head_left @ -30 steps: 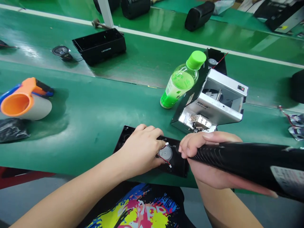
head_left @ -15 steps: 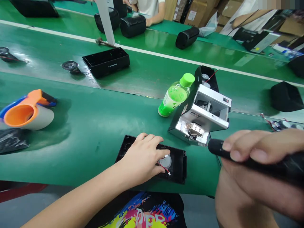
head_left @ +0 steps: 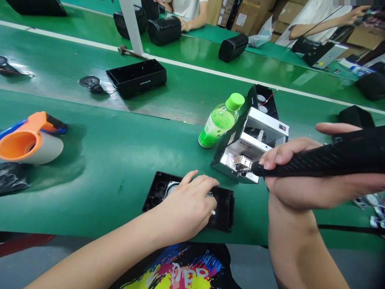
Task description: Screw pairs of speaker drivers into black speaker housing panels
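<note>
Green bench (head_left: 90,212) holds a round-holed black plastic panel (head_left: 224,212).

1. This is a factory assembly line: green conveyor belts (head_left: 90,208) run across the view.
2. At 11 o'clock, a black speaker housing (head_left: 136,78) and a loose speaker driver (head_left: 90,82) lie on a belt.
3. At 1 o'clock, cardboard cartons (head_left: 249,16) stand near a co-worker (head_left: 319,28).

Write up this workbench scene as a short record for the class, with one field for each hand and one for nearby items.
Left hand: resting on a black panel, beside a round silver disc
Right hand: gripping a black-handled tool, its tip by a silver metal unit
Nearby: green-capped plastic bottle on the green bench
</note>
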`<action>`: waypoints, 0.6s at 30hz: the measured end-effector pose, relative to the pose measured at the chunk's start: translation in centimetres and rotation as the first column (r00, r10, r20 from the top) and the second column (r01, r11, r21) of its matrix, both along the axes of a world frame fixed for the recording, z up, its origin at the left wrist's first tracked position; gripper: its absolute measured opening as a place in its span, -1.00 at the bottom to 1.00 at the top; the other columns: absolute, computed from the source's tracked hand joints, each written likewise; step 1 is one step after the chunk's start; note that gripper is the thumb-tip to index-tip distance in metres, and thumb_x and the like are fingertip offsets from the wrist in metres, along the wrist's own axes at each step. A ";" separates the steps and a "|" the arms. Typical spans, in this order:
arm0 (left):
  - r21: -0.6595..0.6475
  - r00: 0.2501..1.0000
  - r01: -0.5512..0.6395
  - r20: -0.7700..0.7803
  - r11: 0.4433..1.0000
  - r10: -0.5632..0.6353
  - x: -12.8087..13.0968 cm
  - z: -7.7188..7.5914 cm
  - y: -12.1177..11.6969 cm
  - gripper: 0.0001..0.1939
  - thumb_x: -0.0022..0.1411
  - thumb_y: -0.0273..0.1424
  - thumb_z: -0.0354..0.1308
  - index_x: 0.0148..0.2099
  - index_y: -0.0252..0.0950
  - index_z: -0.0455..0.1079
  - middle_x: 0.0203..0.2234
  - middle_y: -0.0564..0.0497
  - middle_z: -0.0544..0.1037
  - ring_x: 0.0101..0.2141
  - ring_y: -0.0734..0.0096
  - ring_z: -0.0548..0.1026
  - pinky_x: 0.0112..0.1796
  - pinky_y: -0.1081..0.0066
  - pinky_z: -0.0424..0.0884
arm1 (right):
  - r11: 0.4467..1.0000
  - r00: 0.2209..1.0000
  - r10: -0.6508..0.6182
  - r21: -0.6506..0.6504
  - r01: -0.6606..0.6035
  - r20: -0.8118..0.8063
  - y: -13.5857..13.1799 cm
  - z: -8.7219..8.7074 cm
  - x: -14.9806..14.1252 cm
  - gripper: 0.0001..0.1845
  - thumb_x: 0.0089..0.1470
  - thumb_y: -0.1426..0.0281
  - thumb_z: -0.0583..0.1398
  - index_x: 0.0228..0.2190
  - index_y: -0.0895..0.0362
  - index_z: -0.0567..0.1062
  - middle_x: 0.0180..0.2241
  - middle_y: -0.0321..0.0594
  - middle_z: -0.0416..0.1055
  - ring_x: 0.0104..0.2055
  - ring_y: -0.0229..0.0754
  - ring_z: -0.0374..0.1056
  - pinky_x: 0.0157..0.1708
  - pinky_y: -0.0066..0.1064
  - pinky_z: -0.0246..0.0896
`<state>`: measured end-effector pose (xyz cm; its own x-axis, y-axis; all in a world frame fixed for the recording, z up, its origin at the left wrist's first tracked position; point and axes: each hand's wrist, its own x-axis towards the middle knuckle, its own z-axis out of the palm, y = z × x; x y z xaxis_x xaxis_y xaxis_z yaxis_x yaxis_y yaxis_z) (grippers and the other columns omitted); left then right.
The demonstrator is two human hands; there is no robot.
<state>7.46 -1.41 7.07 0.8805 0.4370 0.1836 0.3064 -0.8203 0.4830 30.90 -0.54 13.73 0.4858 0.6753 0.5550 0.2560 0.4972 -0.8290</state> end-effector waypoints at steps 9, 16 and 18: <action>-0.045 0.988 -0.137 -0.079 0.990 0.133 -0.8 0.1 0.4 -0.64 0.46 -0.56 0.11 0.19 -0.22 0.54 0.14 -0.14 0.61 0.15 0.07 0.59 0.36 -0.20 0.32 | 0.992 0.993 0.114 0.057 -0.112 -0.032 -0.1 -0.7 1.0 -0.26 0.22 -0.36 0.09 -0.14 0.06 0.48 -0.63 -0.32 0.41 -0.66 -0.09 0.37 -0.69 -0.25 0.31; -0.107 0.989 -0.105 -0.118 0.989 0.092 -1.2 0.5 0.4 -0.77 0.45 -0.39 0.26 0.08 -0.14 0.66 0.24 -0.16 0.56 0.26 -0.01 0.53 0.45 -0.31 0.15 | 0.995 0.999 0.043 0.088 -0.044 0.005 -0.3 -0.6 -0.1 -0.15 0.23 -0.39 0.09 -0.01 0.10 0.57 -0.64 -0.33 0.42 -0.70 -0.09 0.38 -0.79 -0.30 0.20; -0.122 0.989 -0.101 -0.122 0.987 0.086 -1.3 0.7 0.6 -0.70 0.42 -0.26 0.37 0.15 -0.14 0.64 0.26 -0.18 0.55 0.28 -0.04 0.52 0.45 -0.31 0.13 | 0.996 0.998 0.056 0.073 -0.056 0.003 -0.4 -0.7 0.1 -0.11 0.24 -0.40 0.05 0.05 0.11 0.57 -0.64 -0.33 0.42 -0.69 -0.09 0.38 -0.80 -0.29 0.19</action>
<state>6.19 -0.80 7.72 0.8469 0.5313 0.0200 0.4385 -0.7193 0.5389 31.04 -0.94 13.04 0.4476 0.6588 0.6047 0.2271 0.5703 -0.7894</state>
